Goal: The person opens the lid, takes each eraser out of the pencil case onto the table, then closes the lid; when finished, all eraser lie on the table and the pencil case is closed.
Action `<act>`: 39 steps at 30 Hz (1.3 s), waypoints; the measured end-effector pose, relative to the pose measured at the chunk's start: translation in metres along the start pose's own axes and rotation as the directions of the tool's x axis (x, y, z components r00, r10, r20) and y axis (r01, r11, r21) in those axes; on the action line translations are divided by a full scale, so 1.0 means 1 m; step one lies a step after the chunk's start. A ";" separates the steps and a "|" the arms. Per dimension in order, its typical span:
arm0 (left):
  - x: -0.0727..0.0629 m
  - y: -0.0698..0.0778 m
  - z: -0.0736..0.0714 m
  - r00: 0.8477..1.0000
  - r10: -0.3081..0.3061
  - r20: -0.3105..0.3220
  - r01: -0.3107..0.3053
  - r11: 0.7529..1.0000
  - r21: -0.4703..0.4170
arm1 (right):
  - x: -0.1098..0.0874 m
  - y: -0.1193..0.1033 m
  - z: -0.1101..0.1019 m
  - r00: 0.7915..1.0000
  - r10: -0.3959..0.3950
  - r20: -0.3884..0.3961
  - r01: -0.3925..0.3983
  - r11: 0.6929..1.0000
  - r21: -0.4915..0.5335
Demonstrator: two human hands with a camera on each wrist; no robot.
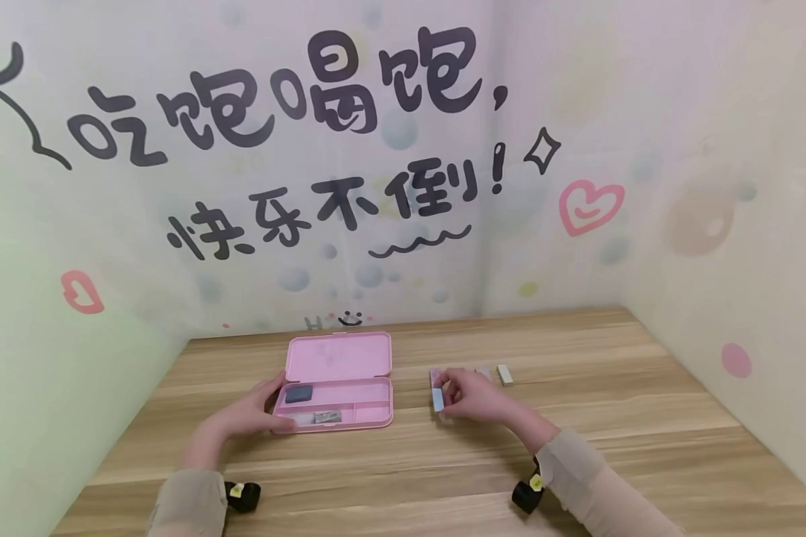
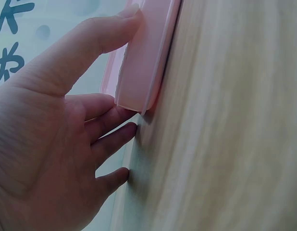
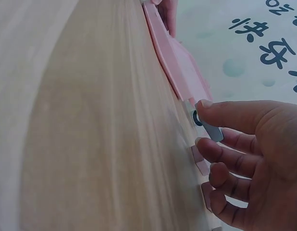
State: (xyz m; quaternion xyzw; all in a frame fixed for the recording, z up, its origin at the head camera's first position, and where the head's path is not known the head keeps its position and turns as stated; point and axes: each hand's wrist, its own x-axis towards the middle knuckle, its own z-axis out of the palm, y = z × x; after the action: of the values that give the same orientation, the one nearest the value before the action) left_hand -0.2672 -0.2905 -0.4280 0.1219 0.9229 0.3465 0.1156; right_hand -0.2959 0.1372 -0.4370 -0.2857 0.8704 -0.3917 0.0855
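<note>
My left hand [image 1: 251, 410] grips the left end of an open pink pencil case [image 1: 372, 426]; in the left wrist view its thumb [image 2: 122, 29] lies along the case's side. Inside the case are a dark grey eraser [image 1: 298, 394] and, in the front compartment, a grey patterned block [image 1: 327, 417]. Right of the case, my right hand [image 1: 477, 395] pinches a small light blue eraser [image 1: 438, 400] between thumb and fingers. The right wrist view shows this eraser [image 3: 213, 131] held near a dark round mark. Just behind it lies a pinkish eraser [image 1: 434, 375].
A white eraser [image 1: 504, 374] and a pale pinkish one [image 1: 483, 371] lie on the wooden table [image 1: 403, 485] behind the right hand. The case's lid [image 1: 339, 358] leans back toward the wall, which carries large dark lettering. Each wrist wears a black strap [image 1: 243, 497].
</note>
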 end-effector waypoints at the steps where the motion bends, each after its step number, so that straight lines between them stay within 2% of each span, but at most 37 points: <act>1: 0.000 0.000 0.000 1.000 -0.001 0.001 0.001 1.000 0.003 | -0.001 0.001 0.000 1.000 -0.001 0.000 0.001 1.000 -0.005; 9: 0.000 0.000 -0.001 1.000 0.008 0.004 -0.008 1.000 -0.001 | -0.004 0.004 0.001 1.000 -0.019 0.020 0.021 0.998 -0.059; 18: 0.000 -0.001 0.000 1.000 0.005 -0.001 -0.005 1.000 0.008 | -0.002 0.005 0.005 1.000 -0.011 0.000 0.011 0.994 -0.108; 39: 0.001 -0.001 0.000 1.000 0.010 -0.005 -0.010 1.000 0.000 | -0.003 0.006 0.007 1.000 -0.004 -0.006 0.004 0.993 -0.121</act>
State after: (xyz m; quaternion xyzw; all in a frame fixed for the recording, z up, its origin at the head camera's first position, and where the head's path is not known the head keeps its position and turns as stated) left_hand -0.2681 -0.2910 -0.4292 0.1255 0.9225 0.3476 0.1114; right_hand -0.2938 0.1381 -0.4464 -0.2908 0.8923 -0.3393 0.0646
